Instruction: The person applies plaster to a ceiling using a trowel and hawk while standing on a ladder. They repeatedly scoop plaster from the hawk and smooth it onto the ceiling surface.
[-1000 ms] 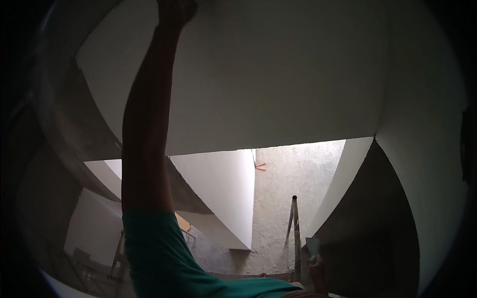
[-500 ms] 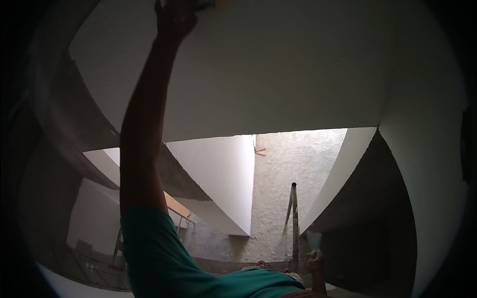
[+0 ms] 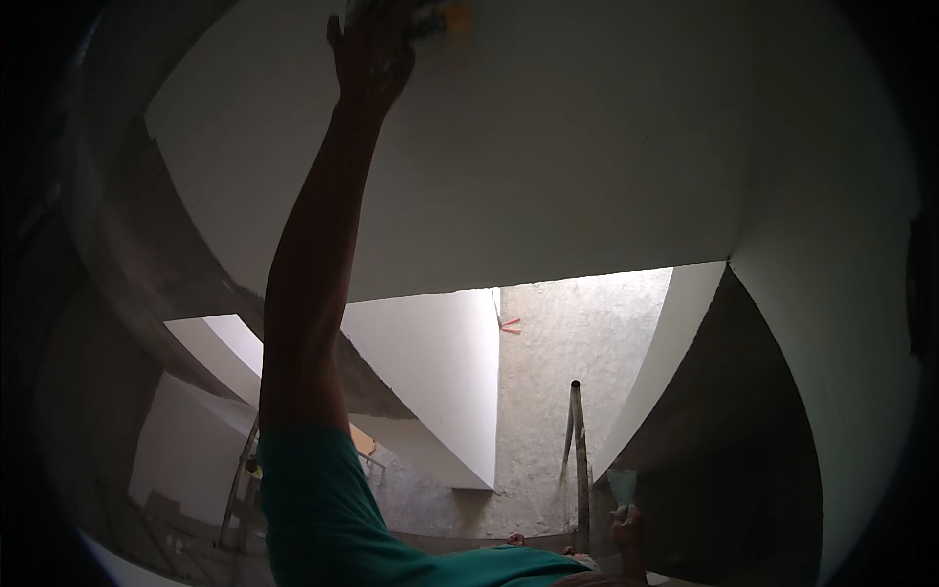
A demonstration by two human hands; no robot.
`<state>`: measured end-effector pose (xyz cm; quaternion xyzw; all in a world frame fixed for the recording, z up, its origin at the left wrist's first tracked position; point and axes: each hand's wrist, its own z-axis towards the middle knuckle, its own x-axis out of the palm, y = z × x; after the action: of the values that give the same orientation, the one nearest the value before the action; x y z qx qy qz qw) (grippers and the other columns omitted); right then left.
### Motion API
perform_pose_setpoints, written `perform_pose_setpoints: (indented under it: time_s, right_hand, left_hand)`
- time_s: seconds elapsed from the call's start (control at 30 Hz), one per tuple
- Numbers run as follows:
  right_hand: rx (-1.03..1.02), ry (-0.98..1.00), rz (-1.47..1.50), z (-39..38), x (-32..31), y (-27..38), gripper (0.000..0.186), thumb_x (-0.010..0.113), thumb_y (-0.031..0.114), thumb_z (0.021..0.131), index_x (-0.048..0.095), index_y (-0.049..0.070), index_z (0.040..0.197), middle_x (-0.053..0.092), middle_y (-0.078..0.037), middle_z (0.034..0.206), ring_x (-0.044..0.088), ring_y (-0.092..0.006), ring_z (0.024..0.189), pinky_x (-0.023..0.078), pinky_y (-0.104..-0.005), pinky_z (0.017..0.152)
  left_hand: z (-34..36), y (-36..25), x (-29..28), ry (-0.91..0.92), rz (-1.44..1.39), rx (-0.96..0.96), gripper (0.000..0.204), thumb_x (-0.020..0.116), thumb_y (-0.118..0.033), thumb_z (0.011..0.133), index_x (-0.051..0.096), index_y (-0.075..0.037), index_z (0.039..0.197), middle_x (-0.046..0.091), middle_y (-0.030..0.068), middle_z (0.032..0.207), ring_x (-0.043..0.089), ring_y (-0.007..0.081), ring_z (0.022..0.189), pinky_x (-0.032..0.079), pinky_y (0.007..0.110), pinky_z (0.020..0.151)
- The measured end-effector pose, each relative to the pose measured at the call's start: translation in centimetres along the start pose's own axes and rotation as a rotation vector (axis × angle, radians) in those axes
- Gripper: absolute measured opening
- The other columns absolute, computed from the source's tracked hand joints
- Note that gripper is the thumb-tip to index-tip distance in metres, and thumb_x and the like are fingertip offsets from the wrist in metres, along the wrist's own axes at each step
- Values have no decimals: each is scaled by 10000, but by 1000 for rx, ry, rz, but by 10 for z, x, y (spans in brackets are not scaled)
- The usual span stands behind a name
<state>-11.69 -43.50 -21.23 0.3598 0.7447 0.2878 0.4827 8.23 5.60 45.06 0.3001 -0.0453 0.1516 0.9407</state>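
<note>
My left arm, in a green sleeve, reaches up the left of the head view. At the top edge my left hand (image 3: 377, 64) is closed around a blurred dark tool with an orange-yellow part (image 3: 458, 20), against a broad pale plastered surface (image 3: 548, 147). The tool's kind does not show, and the top edge cuts it off. Low on the right, my right hand (image 3: 628, 531) grips a putty knife (image 3: 622, 486), its wide pale blade pointing up.
A metal pole frame (image 3: 577, 440) stands left of the putty knife. Behind it is a rough grey surface (image 3: 548, 391) with small orange strips (image 3: 511, 326). White wall faces (image 3: 440, 372) edge the bright opening. A metal frame (image 3: 235, 489) is at lower left.
My left hand and its tool have shifted right and slightly down in the picture. The background has moved down a little. My right hand still holds the putty knife.
</note>
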Motion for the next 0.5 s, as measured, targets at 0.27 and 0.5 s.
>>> perform_pose_setpoints:
  time_s: [0.27,0.5]
  right_hand:
    - [-296,-312,-36,11,35,-82,434,670,184,834,536,-61,1167,586,-299,1041,562,-483,1008,443,-486,856]
    - [-194,-326,-87,10,23,-78,362,685,192,814,567,-55,1051,607,-274,932,591,-473,889,467,-478,766]
  left_hand:
    - [38,-16,33,162,24,-99,673,489,-9,817,366,-177,1457,433,47,1464,431,293,1317,236,585,1086]
    - [-20,-31,17,192,-67,-37,786,586,-24,740,384,-301,1448,381,-39,1508,405,237,1339,241,621,1067]
